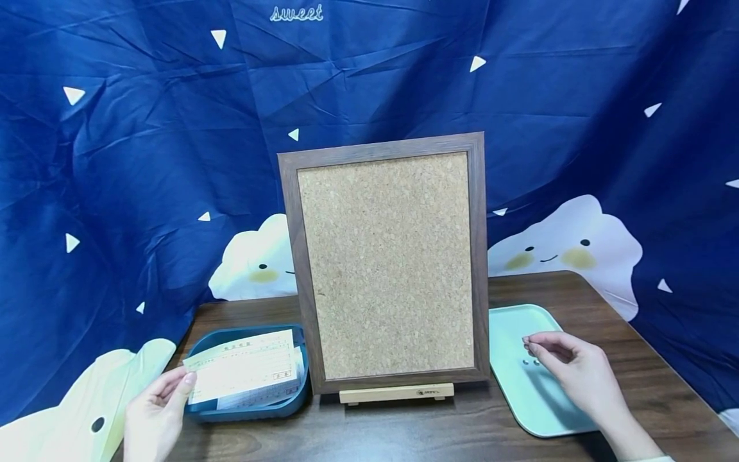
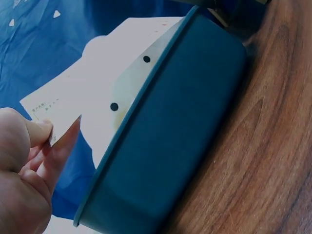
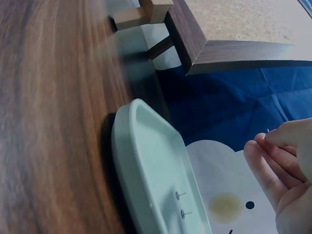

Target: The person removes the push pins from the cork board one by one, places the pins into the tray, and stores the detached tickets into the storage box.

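My left hand [image 1: 154,410] pinches the left edge of a printed paper slip [image 1: 245,366], thumb in front. The slip stands out over a dark blue basket [image 1: 248,416], where more paper slips [image 1: 262,394] lie. In the left wrist view, thumb and fingers grip the slip's corner beside the basket wall. Over the mint green tray [image 1: 528,410], my right hand [image 1: 580,369] pinches a thumbtack; only its thin pin [image 3: 267,130] shows in the right wrist view. Two more thumbtacks [image 3: 183,213] lie on the tray, points up.
A cork board [image 1: 392,269] in a brown wooden frame stands between basket and tray on a small wooden easel [image 1: 398,393]. The dark wooden table [image 1: 260,443] carries everything. Behind hangs a blue cloth [image 1: 375,77] with clouds and white triangles.
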{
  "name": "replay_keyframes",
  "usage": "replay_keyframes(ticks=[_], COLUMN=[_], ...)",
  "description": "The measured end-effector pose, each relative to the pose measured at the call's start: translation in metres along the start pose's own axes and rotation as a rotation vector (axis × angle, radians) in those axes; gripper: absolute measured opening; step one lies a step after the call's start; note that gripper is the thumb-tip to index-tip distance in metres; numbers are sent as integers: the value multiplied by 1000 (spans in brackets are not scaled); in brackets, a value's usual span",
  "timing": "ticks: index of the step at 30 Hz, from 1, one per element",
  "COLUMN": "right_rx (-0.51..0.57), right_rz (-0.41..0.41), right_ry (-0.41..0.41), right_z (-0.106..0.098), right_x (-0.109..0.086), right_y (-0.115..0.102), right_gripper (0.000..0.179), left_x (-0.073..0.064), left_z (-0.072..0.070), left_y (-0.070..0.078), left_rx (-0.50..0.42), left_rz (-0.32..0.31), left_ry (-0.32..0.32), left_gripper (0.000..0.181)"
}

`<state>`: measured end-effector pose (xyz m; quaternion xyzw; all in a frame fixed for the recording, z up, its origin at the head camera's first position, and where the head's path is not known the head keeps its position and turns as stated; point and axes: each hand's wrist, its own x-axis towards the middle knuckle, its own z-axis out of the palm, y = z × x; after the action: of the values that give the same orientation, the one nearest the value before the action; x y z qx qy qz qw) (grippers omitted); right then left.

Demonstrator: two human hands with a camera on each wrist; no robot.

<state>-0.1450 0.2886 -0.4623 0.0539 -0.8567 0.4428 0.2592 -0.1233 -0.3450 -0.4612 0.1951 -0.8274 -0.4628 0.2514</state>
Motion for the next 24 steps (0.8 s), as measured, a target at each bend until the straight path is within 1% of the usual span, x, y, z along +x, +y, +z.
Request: replay_keyframes(ticks=[6,11,15,19,21,24], right_rx=[-40,-80,-55,-3,-6,-46], right_rz=[8,1,-2,22,37,58], right_ry=[-11,-15,-32,-71,-86,-109], right_z=[-2,-3,-4,-7,-9,-11], right_x=[-1,-1,-2,-2,-3,-3], right_y=[8,17,25,32,35,38], right_gripper=[12,13,14,13,13,13], left_x=[4,5,5,6,6,8], left_z=[-1,0,0,1,1,1], left_y=[-5,-6,-5,-4,-4,-4], left_rx=[50,89,111,128,137,149], left_rz=[-6,-11,-8,0,-1,-2], left_ry=[-15,-28,-35,-50,-59,-72], left_gripper=[31,30,30,30,30,30])
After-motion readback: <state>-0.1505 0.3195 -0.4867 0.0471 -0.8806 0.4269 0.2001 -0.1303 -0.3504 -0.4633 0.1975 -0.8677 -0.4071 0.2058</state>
